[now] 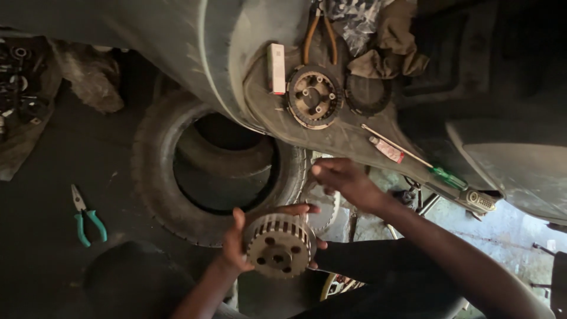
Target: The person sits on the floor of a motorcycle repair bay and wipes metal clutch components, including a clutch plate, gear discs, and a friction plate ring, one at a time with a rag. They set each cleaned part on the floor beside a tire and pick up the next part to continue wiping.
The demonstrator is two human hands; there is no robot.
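Metal slotted hub [279, 244] sits clamped in our left hand [236, 245]; we steady it while our right hand [342, 180], fingers pinched together, hovers above the hub.

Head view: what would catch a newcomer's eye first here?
First the slotted metal hub, low in the middle, gripped by the left hand, with the right hand raised just above it, fingers pinched. Behind them a worn tyre lies on the dark floor, teal-handled pliers to its left. Above, a second round toothed part rests on a dusty grey surface, a green-handled screwdriver to its right.
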